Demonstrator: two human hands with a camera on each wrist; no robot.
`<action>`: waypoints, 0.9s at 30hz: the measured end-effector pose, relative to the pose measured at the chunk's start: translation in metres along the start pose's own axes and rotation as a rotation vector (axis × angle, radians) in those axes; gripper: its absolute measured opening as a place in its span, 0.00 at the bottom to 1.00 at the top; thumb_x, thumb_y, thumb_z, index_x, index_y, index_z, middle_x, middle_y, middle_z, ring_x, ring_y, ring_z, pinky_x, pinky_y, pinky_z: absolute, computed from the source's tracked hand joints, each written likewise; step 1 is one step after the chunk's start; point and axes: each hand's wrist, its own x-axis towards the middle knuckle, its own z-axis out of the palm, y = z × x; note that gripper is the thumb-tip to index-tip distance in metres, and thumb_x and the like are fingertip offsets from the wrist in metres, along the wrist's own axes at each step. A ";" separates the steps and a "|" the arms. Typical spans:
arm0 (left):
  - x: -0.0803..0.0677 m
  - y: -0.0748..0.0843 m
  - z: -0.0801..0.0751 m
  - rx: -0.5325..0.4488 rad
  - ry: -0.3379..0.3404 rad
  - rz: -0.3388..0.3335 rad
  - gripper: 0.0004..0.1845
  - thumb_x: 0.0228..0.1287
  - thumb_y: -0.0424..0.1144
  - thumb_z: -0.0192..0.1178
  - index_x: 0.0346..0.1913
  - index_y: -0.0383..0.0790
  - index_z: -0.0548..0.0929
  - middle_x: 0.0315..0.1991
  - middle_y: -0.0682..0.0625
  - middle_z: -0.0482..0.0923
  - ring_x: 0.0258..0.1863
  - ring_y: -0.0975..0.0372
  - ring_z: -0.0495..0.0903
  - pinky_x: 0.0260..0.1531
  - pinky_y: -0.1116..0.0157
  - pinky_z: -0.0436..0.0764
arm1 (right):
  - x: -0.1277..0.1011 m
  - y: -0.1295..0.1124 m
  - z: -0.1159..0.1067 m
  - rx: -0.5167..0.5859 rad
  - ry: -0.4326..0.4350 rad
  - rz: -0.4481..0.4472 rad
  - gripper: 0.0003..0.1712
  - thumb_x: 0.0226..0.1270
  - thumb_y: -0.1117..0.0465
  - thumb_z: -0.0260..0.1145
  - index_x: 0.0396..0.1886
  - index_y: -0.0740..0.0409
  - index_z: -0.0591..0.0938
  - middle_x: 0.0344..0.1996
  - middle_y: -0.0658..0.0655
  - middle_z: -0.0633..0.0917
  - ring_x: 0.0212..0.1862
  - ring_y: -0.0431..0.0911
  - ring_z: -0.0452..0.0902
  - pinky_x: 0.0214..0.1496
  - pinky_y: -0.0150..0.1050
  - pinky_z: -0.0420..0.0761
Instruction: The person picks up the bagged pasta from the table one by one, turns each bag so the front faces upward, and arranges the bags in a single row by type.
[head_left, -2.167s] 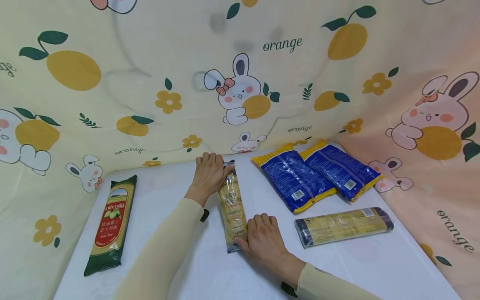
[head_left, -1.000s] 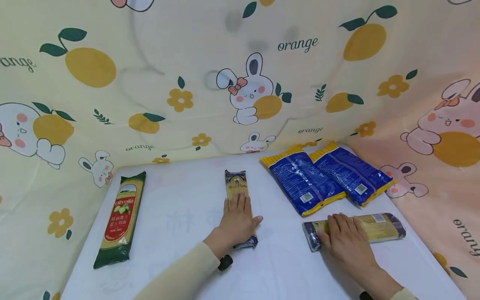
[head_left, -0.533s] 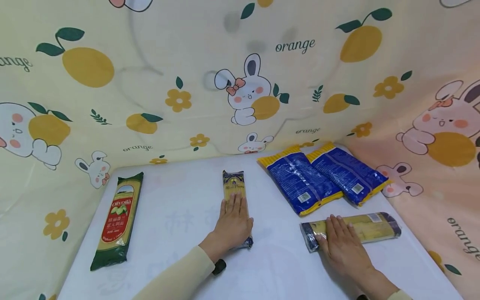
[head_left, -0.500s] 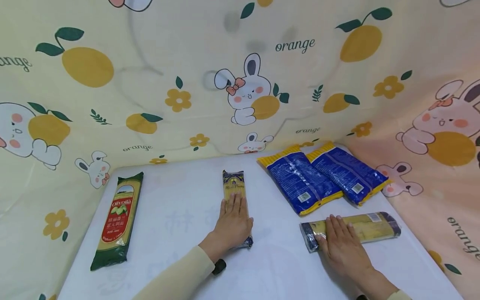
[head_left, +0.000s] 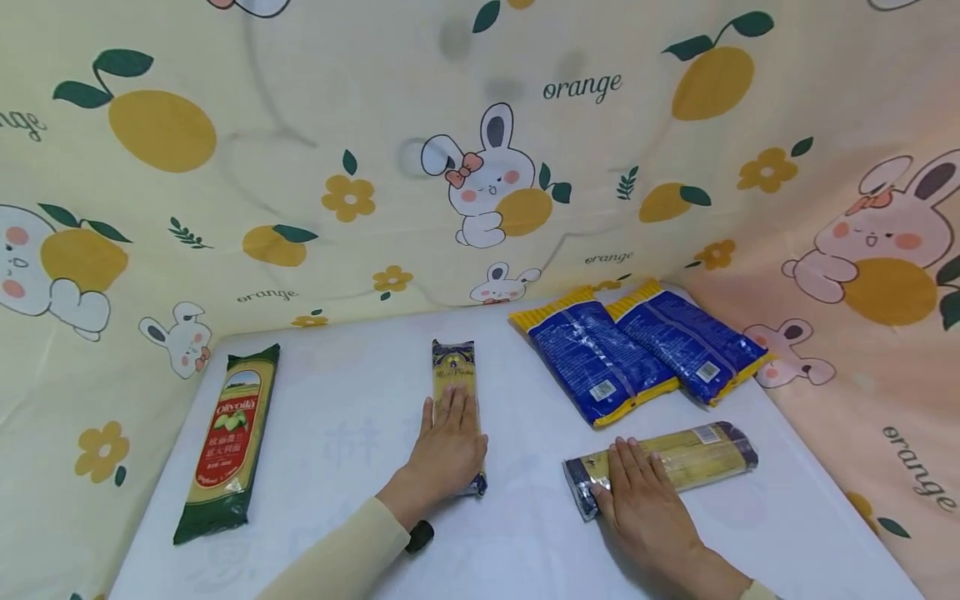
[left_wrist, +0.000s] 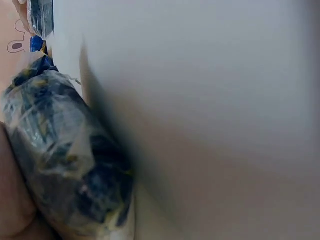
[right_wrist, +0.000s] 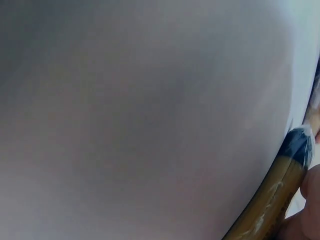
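My left hand (head_left: 447,447) lies flat, fingers straight, on a narrow dark-ended spaghetti pack (head_left: 453,377) in the middle of the white table (head_left: 352,433). The left wrist view shows that pack's crinkled dark end (left_wrist: 65,165) close up. My right hand (head_left: 637,492) presses flat on the left part of a second yellow spaghetti pack (head_left: 693,457) lying crosswise at the right. Its dark end (right_wrist: 295,145) shows at the edge of the right wrist view.
A green Olivoila spaghetti pack (head_left: 228,442) lies at the table's left. Two blue and yellow packs (head_left: 596,358) (head_left: 686,337) lie side by side at the back right. Printed cloth (head_left: 480,167) walls the table at the back and both sides.
My right hand left the middle pack and came down on the crosswise pack, which has since slid left. My left hand moved from the middle pack's far end to its near half.
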 end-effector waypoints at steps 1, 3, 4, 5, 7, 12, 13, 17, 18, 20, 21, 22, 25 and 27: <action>-0.002 -0.002 0.000 -0.003 0.002 -0.001 0.38 0.84 0.52 0.45 0.82 0.28 0.56 0.84 0.33 0.48 0.85 0.42 0.45 0.79 0.35 0.49 | 0.000 -0.004 0.000 0.002 0.001 -0.002 0.37 0.82 0.49 0.59 0.73 0.76 0.71 0.73 0.74 0.72 0.78 0.68 0.64 0.78 0.66 0.61; -0.005 -0.008 0.000 -0.012 0.003 -0.007 0.38 0.84 0.52 0.45 0.82 0.28 0.56 0.84 0.33 0.48 0.85 0.42 0.45 0.79 0.35 0.48 | 0.001 -0.011 0.000 0.001 -0.006 -0.004 0.36 0.82 0.49 0.59 0.73 0.76 0.71 0.73 0.74 0.72 0.78 0.68 0.64 0.78 0.66 0.62; -0.007 -0.010 -0.001 -0.018 0.006 -0.010 0.37 0.84 0.52 0.46 0.82 0.28 0.56 0.84 0.33 0.49 0.85 0.42 0.45 0.79 0.34 0.48 | 0.001 -0.015 0.000 0.000 -0.008 -0.008 0.36 0.82 0.49 0.60 0.72 0.76 0.72 0.73 0.74 0.72 0.78 0.68 0.64 0.78 0.65 0.62; -0.009 -0.013 -0.002 -0.024 0.007 -0.014 0.37 0.84 0.52 0.46 0.82 0.28 0.56 0.84 0.33 0.49 0.85 0.41 0.45 0.79 0.34 0.48 | 0.001 -0.019 0.000 -0.004 -0.013 -0.011 0.36 0.81 0.49 0.60 0.72 0.76 0.72 0.73 0.74 0.73 0.78 0.67 0.64 0.78 0.65 0.62; -0.014 -0.021 -0.003 -0.038 0.007 -0.023 0.37 0.84 0.51 0.47 0.82 0.28 0.57 0.84 0.32 0.48 0.85 0.41 0.45 0.79 0.34 0.47 | 0.003 -0.027 0.000 -0.010 -0.016 -0.022 0.36 0.81 0.49 0.60 0.72 0.76 0.72 0.73 0.74 0.73 0.78 0.67 0.65 0.78 0.63 0.63; -0.028 -0.047 -0.006 -0.019 0.000 -0.038 0.37 0.84 0.50 0.48 0.82 0.28 0.56 0.84 0.33 0.48 0.85 0.41 0.44 0.78 0.33 0.46 | 0.008 -0.045 0.004 0.027 -0.044 -0.042 0.36 0.82 0.49 0.59 0.73 0.76 0.71 0.74 0.74 0.71 0.79 0.66 0.63 0.80 0.61 0.62; -0.032 -0.053 -0.007 -0.014 -0.002 -0.039 0.37 0.84 0.50 0.48 0.82 0.28 0.55 0.84 0.33 0.48 0.85 0.41 0.45 0.78 0.32 0.46 | 0.009 -0.048 0.004 0.043 -0.050 -0.046 0.36 0.82 0.49 0.59 0.73 0.76 0.71 0.75 0.74 0.71 0.80 0.66 0.62 0.80 0.61 0.61; -0.046 -0.075 -0.015 -0.028 -0.017 -0.060 0.38 0.84 0.49 0.49 0.82 0.27 0.54 0.84 0.32 0.48 0.85 0.40 0.45 0.78 0.31 0.44 | 0.013 -0.061 0.007 0.110 -0.063 -0.070 0.36 0.83 0.51 0.57 0.74 0.77 0.69 0.76 0.74 0.69 0.81 0.67 0.58 0.81 0.62 0.59; -0.049 -0.081 -0.017 -0.032 -0.016 -0.068 0.38 0.83 0.49 0.49 0.82 0.26 0.55 0.84 0.32 0.48 0.84 0.39 0.45 0.77 0.31 0.44 | 0.015 -0.063 0.007 0.122 -0.066 -0.075 0.36 0.84 0.51 0.56 0.75 0.77 0.68 0.76 0.74 0.68 0.81 0.67 0.57 0.81 0.62 0.58; -0.056 -0.093 -0.019 -0.030 -0.010 -0.086 0.38 0.83 0.48 0.49 0.82 0.26 0.55 0.84 0.31 0.48 0.84 0.39 0.45 0.77 0.30 0.44 | 0.017 -0.068 0.009 0.142 -0.074 -0.080 0.36 0.85 0.51 0.55 0.76 0.76 0.67 0.77 0.74 0.67 0.82 0.67 0.56 0.81 0.62 0.57; -0.059 -0.099 -0.020 -0.021 -0.006 -0.094 0.38 0.83 0.48 0.49 0.82 0.26 0.54 0.84 0.31 0.48 0.84 0.38 0.45 0.77 0.30 0.44 | 0.018 -0.070 0.009 0.148 -0.081 -0.079 0.36 0.85 0.50 0.54 0.76 0.76 0.66 0.77 0.74 0.66 0.82 0.67 0.55 0.82 0.62 0.56; -0.062 -0.105 -0.021 -0.017 0.001 -0.100 0.38 0.83 0.48 0.50 0.82 0.26 0.55 0.84 0.31 0.48 0.84 0.38 0.45 0.76 0.29 0.44 | 0.019 -0.071 0.009 0.153 -0.086 -0.077 0.36 0.85 0.50 0.54 0.77 0.75 0.66 0.78 0.73 0.66 0.82 0.66 0.54 0.82 0.62 0.56; -0.071 -0.124 -0.022 -0.007 0.024 -0.120 0.38 0.83 0.48 0.50 0.82 0.26 0.55 0.84 0.31 0.49 0.84 0.37 0.46 0.76 0.28 0.44 | 0.020 -0.074 0.010 0.158 -0.083 -0.073 0.36 0.85 0.50 0.53 0.77 0.75 0.66 0.78 0.73 0.66 0.82 0.66 0.54 0.82 0.62 0.55; -0.076 -0.136 -0.024 -0.008 0.029 -0.128 0.37 0.83 0.47 0.50 0.81 0.25 0.55 0.83 0.31 0.49 0.83 0.36 0.46 0.75 0.28 0.44 | 0.020 -0.075 0.010 0.152 -0.074 -0.073 0.36 0.85 0.50 0.54 0.77 0.75 0.66 0.78 0.73 0.66 0.82 0.66 0.55 0.82 0.62 0.56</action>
